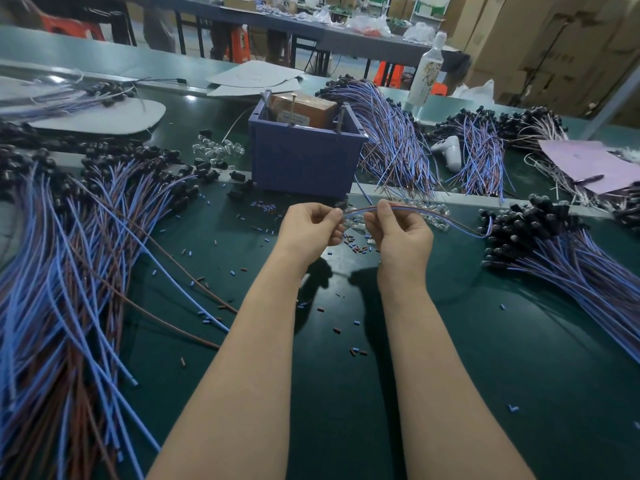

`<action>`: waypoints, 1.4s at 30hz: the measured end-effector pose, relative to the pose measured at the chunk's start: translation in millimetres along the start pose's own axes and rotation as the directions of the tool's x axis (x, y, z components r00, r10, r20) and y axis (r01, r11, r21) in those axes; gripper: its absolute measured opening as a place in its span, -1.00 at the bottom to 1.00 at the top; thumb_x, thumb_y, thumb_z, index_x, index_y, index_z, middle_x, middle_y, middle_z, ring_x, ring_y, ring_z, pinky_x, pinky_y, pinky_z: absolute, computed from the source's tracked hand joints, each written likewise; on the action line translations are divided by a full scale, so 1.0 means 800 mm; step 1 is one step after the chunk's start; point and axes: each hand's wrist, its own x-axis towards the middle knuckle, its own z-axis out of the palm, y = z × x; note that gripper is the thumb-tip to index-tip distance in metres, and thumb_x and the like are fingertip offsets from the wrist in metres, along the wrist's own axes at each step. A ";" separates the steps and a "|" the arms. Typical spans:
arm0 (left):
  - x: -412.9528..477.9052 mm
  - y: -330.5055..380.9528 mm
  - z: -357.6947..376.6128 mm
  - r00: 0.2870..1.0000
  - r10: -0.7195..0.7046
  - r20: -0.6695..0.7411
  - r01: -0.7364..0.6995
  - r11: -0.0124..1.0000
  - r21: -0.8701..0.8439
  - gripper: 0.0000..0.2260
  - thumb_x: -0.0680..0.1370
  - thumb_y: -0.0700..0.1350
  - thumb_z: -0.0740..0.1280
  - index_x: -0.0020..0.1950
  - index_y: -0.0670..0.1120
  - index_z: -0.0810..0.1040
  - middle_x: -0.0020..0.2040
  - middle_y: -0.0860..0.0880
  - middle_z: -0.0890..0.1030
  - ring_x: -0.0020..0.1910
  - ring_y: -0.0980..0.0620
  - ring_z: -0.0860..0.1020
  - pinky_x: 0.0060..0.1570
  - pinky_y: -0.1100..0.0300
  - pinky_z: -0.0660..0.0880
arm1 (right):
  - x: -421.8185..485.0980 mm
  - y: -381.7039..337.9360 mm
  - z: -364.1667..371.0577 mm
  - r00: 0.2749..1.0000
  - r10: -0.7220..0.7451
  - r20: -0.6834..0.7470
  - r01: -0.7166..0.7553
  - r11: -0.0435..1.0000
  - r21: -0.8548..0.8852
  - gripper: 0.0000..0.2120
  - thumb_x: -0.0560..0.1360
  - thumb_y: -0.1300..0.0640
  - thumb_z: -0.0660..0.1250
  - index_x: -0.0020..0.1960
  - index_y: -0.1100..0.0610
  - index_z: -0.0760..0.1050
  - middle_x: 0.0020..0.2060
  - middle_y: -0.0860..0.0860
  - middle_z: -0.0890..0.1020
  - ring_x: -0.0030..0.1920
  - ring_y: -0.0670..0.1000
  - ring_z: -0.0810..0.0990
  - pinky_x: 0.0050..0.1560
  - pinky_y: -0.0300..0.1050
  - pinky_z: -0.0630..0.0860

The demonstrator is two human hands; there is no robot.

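Note:
My left hand (310, 226) and my right hand (398, 230) are raised side by side over the dark green table (433, 341). Between them they pinch a thin blue and brown wire pair (433, 213). The left fingertips pinch its near end. The right fingers grip it a little further along, and the rest arcs off to the right, down toward a pile of black-capped wires (554, 247). What sits at the wire end inside the left fingertips is hidden. Small clear LED bulbs (356, 223) lie on the table just under the hands.
A purple plastic box (301, 161) with a brown carton stands behind the hands. Large bundles of blue and brown wires (69, 271) cover the left side, more bundles (398, 140) lie behind. Cut insulation bits (356, 351) litter the table. A white bottle (427, 67) stands at the back.

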 end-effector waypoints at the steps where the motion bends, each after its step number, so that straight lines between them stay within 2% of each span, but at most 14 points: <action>1: 0.001 0.000 -0.001 1.000 0.013 -0.020 -0.012 0.999 0.045 -0.85 0.61 -0.22 0.24 -0.09 -0.25 0.54 -0.36 -0.04 0.51 -0.55 0.27 0.46 -0.41 0.45 0.45 | 0.001 0.000 -0.001 1.000 -0.010 -0.008 0.010 1.000 0.008 -0.85 0.54 0.32 0.29 -0.21 0.20 0.47 -0.49 -0.07 0.59 -0.44 -0.16 0.59 -0.30 -0.34 0.54; 5: 0.003 0.002 0.003 0.994 0.062 -0.086 -0.048 0.988 0.149 -0.80 0.62 -0.17 0.22 -0.17 -0.16 0.52 -0.35 -0.01 0.52 -0.43 0.16 0.47 -0.34 0.34 0.48 | 0.001 0.002 0.001 1.000 -0.019 -0.023 0.020 0.998 0.053 -0.82 0.54 0.33 0.27 -0.22 0.19 0.45 -0.51 -0.07 0.59 -0.44 -0.15 0.59 -0.30 -0.34 0.55; 9: 0.012 -0.001 -0.016 0.955 0.031 -0.295 0.036 0.975 0.219 -0.79 0.63 -0.12 0.19 -0.06 -0.19 0.56 -0.09 -0.20 0.64 -0.11 -0.16 0.58 0.04 -0.01 0.54 | 0.009 -0.007 -0.010 0.990 0.004 -0.143 0.020 0.985 0.169 -0.82 0.54 0.35 0.27 -0.23 0.19 0.43 -0.49 -0.05 0.59 -0.47 -0.17 0.58 -0.32 -0.35 0.55; 12: 0.011 -0.002 -0.034 0.873 0.082 -0.481 0.074 0.952 0.296 -0.85 0.60 -0.16 0.20 0.03 -0.15 0.55 0.01 -0.10 0.60 0.07 -0.13 0.56 0.12 0.08 0.48 | 0.016 -0.012 -0.021 0.977 0.065 -0.205 -0.008 0.964 0.265 -0.82 0.52 0.35 0.30 -0.23 0.20 0.43 -0.46 -0.02 0.58 -0.46 -0.15 0.59 -0.31 -0.32 0.58; 17: -0.001 0.003 -0.011 0.917 0.208 -0.341 0.005 0.848 0.530 -0.78 0.56 -0.12 0.26 0.18 -0.06 0.57 0.24 -0.08 0.47 0.26 -0.11 0.39 0.25 0.15 0.32 | 0.002 -0.010 -0.001 0.976 0.214 -0.038 -0.187 0.914 0.360 -0.85 0.52 0.34 0.29 -0.22 0.22 0.47 -0.47 0.00 0.64 -0.41 -0.10 0.64 -0.29 -0.29 0.61; 20: -0.006 0.014 0.008 0.968 0.243 -0.066 -0.206 0.916 0.345 -0.78 0.57 -0.03 0.31 0.07 -0.13 0.63 -0.04 -0.03 0.65 -0.01 0.03 0.59 0.06 0.21 0.47 | -0.005 -0.008 0.010 0.954 0.296 0.053 -0.295 0.886 0.357 -0.85 0.52 0.30 0.31 -0.22 0.18 0.52 -0.44 0.00 0.65 -0.41 -0.11 0.63 -0.26 -0.27 0.59; 22: -0.011 0.020 0.024 0.967 0.246 0.068 -0.255 0.917 0.306 -0.78 0.58 -0.02 0.29 0.03 -0.14 0.63 -0.13 -0.04 0.64 -0.15 0.06 0.57 -0.02 0.17 0.49 | -0.010 -0.006 0.017 0.943 0.317 0.100 -0.332 0.887 0.321 -0.84 0.52 0.29 0.31 -0.23 0.17 0.53 -0.44 0.00 0.65 -0.43 -0.09 0.62 -0.26 -0.25 0.57; 27: -0.011 0.028 0.032 0.954 0.273 -0.126 -0.268 0.962 0.051 -0.88 0.59 -0.16 0.27 -0.06 -0.13 0.58 -0.16 -0.11 0.62 -0.16 -0.03 0.56 -0.04 -0.01 0.54 | -0.021 -0.014 0.028 0.948 0.276 0.160 -0.298 0.944 0.138 -0.79 0.58 0.21 0.25 -0.19 0.19 0.58 -0.41 0.01 0.65 -0.35 -0.03 0.58 -0.24 -0.20 0.48; 30: -0.008 0.038 0.024 0.957 0.219 -0.188 -0.255 0.947 -0.195 -0.86 0.60 -0.17 0.26 -0.14 -0.07 0.53 -0.27 0.01 0.58 -0.34 0.15 0.54 -0.31 0.22 0.51 | -0.027 -0.026 0.024 0.973 0.079 0.215 -0.040 0.983 -0.179 -0.70 0.60 0.12 0.21 -0.24 0.15 0.57 -0.50 -0.05 0.56 -0.45 -0.08 0.48 -0.38 -0.25 0.43; 32: -0.001 0.042 0.013 0.958 0.101 -0.267 -0.198 0.909 -0.366 -0.81 0.62 -0.17 0.23 -0.18 -0.04 0.51 -0.32 0.08 0.56 -0.38 0.23 0.50 -0.34 0.34 0.43 | -0.031 -0.032 0.019 0.936 -0.258 0.240 0.338 0.850 -0.403 -0.67 0.59 0.07 0.21 -0.31 0.13 0.53 -0.55 -0.04 0.48 -0.50 -0.06 0.41 -0.41 -0.20 0.39; 34: 0.005 0.040 -0.002 0.958 -0.061 -0.280 -0.108 0.827 -0.552 -0.79 0.63 -0.16 0.20 -0.18 -0.05 0.51 -0.34 0.09 0.55 -0.39 0.22 0.52 -0.33 0.34 0.46 | -0.032 -0.034 0.014 0.815 -0.504 0.287 0.570 0.606 -0.554 -0.71 0.59 0.05 0.20 -0.24 0.13 0.53 -0.44 0.00 0.54 -0.36 0.01 0.48 -0.27 -0.11 0.41; 37: 0.009 0.029 -0.016 0.944 -0.200 -0.261 -0.063 0.669 -0.740 -0.79 0.63 -0.18 0.19 -0.18 -0.11 0.49 -0.35 0.02 0.53 -0.45 0.21 0.53 -0.40 0.35 0.50 | -0.026 -0.024 0.009 0.817 -0.313 0.485 0.577 0.447 -0.684 -0.75 0.60 0.03 0.20 0.02 0.16 0.58 -0.10 0.03 0.64 -0.02 0.05 0.54 0.04 -0.09 0.43; 39: 0.010 0.021 -0.019 0.930 -0.248 -0.271 -0.063 0.618 -0.783 -0.78 0.64 -0.19 0.19 -0.19 -0.14 0.48 -0.37 0.01 0.51 -0.46 0.20 0.51 -0.42 0.37 0.49 | -0.023 -0.014 0.007 0.829 -0.182 0.528 0.549 0.436 -0.713 -0.77 0.57 0.04 0.25 0.07 0.17 0.56 -0.04 0.06 0.60 -0.02 0.03 0.54 0.07 -0.10 0.44; 42: 0.011 0.015 -0.023 0.923 -0.285 -0.258 -0.055 0.566 -0.822 -0.78 0.63 -0.20 0.20 -0.21 -0.15 0.48 -0.41 0.01 0.51 -0.48 0.19 0.50 -0.43 0.37 0.49 | -0.023 -0.011 0.007 0.839 -0.242 0.488 0.543 0.442 -0.714 -0.76 0.53 0.06 0.31 0.14 0.15 0.51 -0.01 0.03 0.52 -0.08 -0.03 0.51 0.02 -0.18 0.44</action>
